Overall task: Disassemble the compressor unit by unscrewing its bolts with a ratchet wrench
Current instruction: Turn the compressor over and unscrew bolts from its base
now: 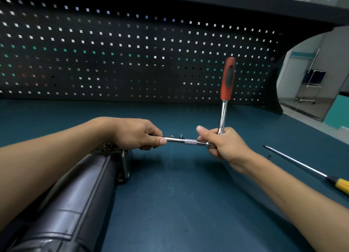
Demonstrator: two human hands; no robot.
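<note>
Chrome ratchet, red handle upright: right grip clasps its head, left grip pinches its extension bar.

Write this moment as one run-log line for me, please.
left hand: grips extension bar; right hand: grips ratchet wrench head, handle up; compressor unit: lying on bench; screwdriver: lying right

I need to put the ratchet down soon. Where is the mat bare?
Bare mat: right of the compressor unit, nearer than the left hand on the extension bar and the right hand gripping the ratchet wrench. Also the strip under the pegboard. Crowded: right, by the screwdriver and loose screw.
</note>
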